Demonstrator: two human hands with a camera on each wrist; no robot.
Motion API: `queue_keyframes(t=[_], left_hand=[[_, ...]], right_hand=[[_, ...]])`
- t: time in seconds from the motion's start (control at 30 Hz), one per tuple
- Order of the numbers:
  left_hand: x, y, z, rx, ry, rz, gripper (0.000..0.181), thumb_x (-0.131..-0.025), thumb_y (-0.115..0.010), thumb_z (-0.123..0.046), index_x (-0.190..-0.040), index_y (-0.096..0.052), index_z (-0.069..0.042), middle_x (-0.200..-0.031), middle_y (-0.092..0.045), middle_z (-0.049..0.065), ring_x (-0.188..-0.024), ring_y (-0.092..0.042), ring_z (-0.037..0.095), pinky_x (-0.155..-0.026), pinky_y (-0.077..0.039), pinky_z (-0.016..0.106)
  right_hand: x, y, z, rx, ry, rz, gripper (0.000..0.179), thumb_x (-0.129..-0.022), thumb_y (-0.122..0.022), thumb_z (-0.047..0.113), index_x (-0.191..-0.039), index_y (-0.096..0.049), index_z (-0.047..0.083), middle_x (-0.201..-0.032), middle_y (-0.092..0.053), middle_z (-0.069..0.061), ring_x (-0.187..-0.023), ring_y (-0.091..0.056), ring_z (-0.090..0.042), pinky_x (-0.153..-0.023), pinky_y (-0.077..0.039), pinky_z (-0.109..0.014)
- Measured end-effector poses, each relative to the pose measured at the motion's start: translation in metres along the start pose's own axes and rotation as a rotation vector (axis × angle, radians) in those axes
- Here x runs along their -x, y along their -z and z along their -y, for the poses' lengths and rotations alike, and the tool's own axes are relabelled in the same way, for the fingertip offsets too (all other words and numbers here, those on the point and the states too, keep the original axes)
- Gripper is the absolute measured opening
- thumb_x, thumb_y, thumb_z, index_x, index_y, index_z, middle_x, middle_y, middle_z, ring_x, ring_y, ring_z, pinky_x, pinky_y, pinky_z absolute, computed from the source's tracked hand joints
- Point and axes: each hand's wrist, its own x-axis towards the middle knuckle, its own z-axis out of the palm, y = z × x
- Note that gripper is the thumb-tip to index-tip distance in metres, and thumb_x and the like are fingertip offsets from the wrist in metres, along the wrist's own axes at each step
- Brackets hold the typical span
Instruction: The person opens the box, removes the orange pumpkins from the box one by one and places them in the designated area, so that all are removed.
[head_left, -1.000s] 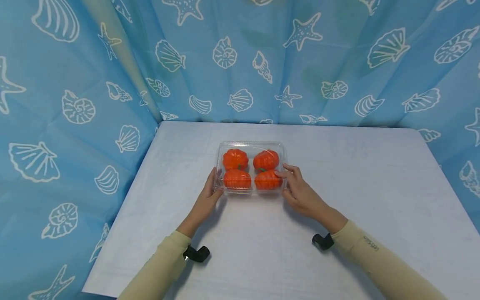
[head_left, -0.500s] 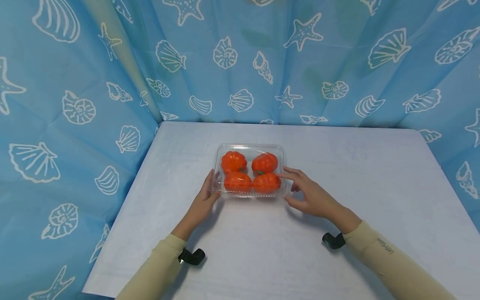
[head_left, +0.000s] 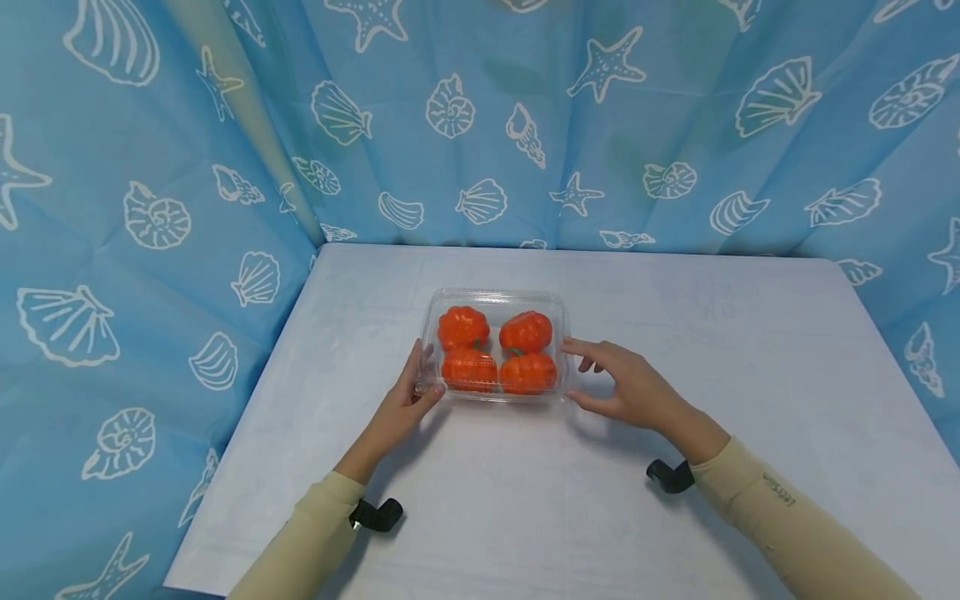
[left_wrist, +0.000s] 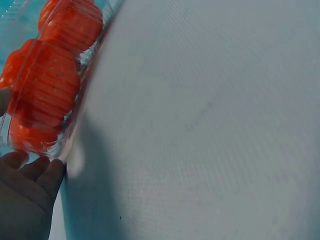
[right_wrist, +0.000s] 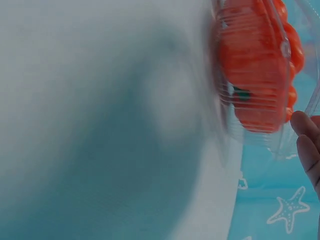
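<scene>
A clear plastic clamshell box (head_left: 497,297) sits on the white table, its lid down. Inside are several orange-red, lobed vegetables (head_left: 463,328) with green stems, like small pumpkins or bell peppers. My left hand (head_left: 397,408) holds the box at its left end, thumb at the front corner and the other fingers along the side. In the left wrist view those fingers (left_wrist: 37,170) lie against the box's end. On the other side, my right hand (head_left: 637,387) is spread, index finger and thumb at the box's right edge. Whether they touch it cannot be told.
The white table (head_left: 712,358) extends around the box on all sides. Blue curtains (head_left: 480,125) with shell and starfish prints hang behind and to the left. A black wrist device (head_left: 377,515) is worn on the left wrist, and another black device (head_left: 670,477) on the right.
The box has shifted slightly left and nearer, with my left hand moving along with it. My right hand has loosened from the right edge and its fingers have spread.
</scene>
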Motion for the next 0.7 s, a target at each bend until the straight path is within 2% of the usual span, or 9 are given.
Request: queue_keyframes(t=[0.13, 0.3, 0.5, 0.7], left_hand=[[0.000, -0.001, 0.000, 0.000, -0.003, 0.000, 0.087, -0.103, -0.062, -0.025, -0.165, -0.001, -0.022, -0.169, -0.018, 0.010, -0.150, -0.028, 0.035, -0.115, -0.037, 0.053], [0.000, -0.001, -0.002, -0.013, 0.025, -0.007, 0.085, -0.103, -0.063, -0.025, -0.165, -0.007, -0.010, -0.166, -0.024, 0.015, -0.151, -0.028, 0.033, -0.117, -0.033, 0.051], [0.001, 0.000, -0.002, 0.027, -0.052, 0.009, 0.087, -0.102, -0.064, -0.018, -0.165, -0.005, -0.012, -0.167, -0.024, 0.008, -0.151, -0.028, 0.029, -0.115, -0.035, 0.052], [0.004, 0.001, -0.001, 0.035, -0.091, 0.015, 0.087, -0.101, -0.064, -0.014, -0.164, -0.004, -0.008, -0.167, -0.025, 0.011, -0.151, -0.029, 0.031, -0.113, -0.037, 0.055]], right_hand=[[-0.004, 0.010, 0.004, 0.014, -0.019, -0.030, 0.066, -0.083, -0.084, 0.019, -0.143, -0.057, 0.015, -0.109, -0.071, -0.007, -0.093, -0.066, -0.025, -0.076, -0.061, -0.046], [-0.012, 0.022, 0.006, 0.046, -0.029, -0.066, 0.059, -0.084, -0.083, 0.020, -0.139, -0.062, 0.016, -0.110, -0.072, -0.003, -0.093, -0.065, -0.019, -0.076, -0.061, -0.043], [-0.025, 0.036, 0.003, 0.057, -0.026, -0.111, 0.056, -0.088, -0.079, 0.019, -0.141, -0.061, 0.016, -0.113, -0.073, -0.005, -0.094, -0.065, -0.020, -0.077, -0.059, -0.043], [-0.041, 0.047, 0.000, 0.050, -0.079, -0.156, 0.051, -0.094, -0.072, 0.020, -0.143, -0.060, 0.018, -0.105, -0.074, -0.004, -0.093, -0.064, -0.021, -0.077, -0.056, -0.039]])
